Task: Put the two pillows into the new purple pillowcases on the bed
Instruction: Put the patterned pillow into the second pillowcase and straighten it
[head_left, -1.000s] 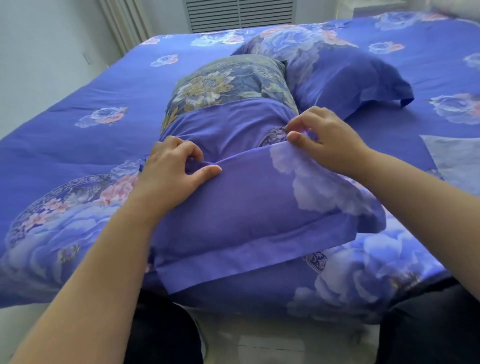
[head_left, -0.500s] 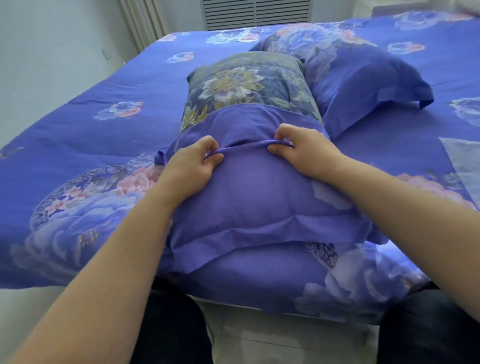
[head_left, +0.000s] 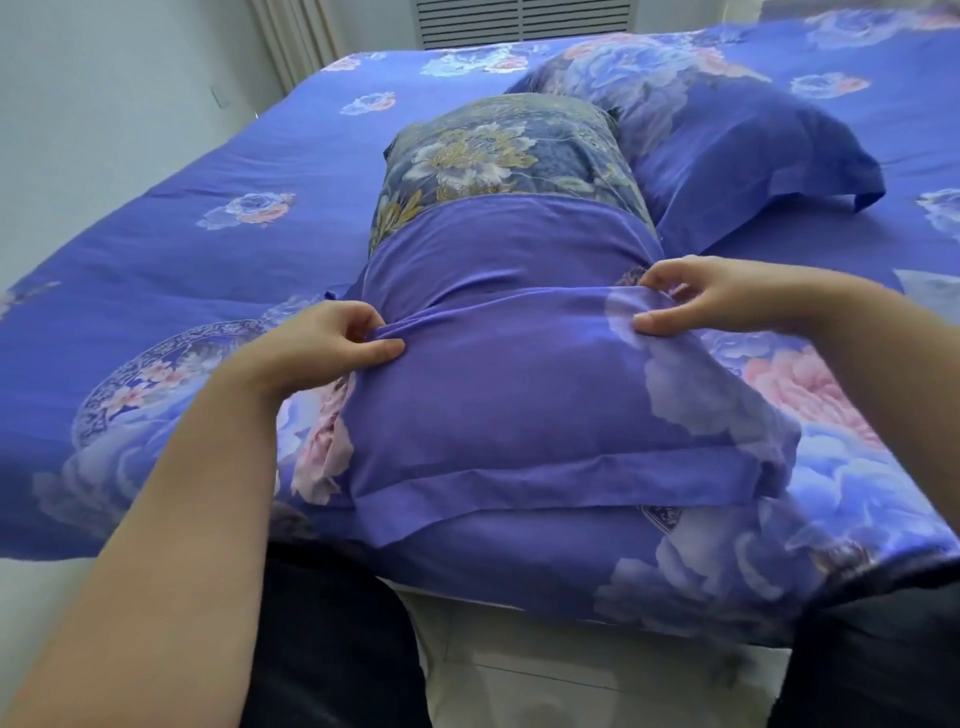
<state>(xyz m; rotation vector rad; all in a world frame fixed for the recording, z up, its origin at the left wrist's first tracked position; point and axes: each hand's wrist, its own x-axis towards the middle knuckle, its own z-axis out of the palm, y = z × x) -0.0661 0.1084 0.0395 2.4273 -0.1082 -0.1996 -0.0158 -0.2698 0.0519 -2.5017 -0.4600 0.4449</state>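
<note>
A pillow with a grey-blue and gold flower print (head_left: 498, 150) lies lengthwise in the middle of the bed, its near half inside a purple pillowcase (head_left: 519, 395). The case's inner flap covers the pillow's middle. My left hand (head_left: 327, 343) pinches the case's open edge on the left. My right hand (head_left: 727, 299) pinches the same edge on the right. The edge is stretched between them across the pillow. A second pillow in a purple flowered case (head_left: 717, 140) lies behind, to the right.
The bed is covered by a blue-purple flowered quilt (head_left: 171, 270) that hangs over the near edge. My dark trouser legs stand at the bed's foot. A white wall is on the left, a vent grille (head_left: 524, 21) at the back.
My hands have moved apart along the pillowcase's open edge, from close together at the middle out to the pillow's sides. The edge is now spread wide.
</note>
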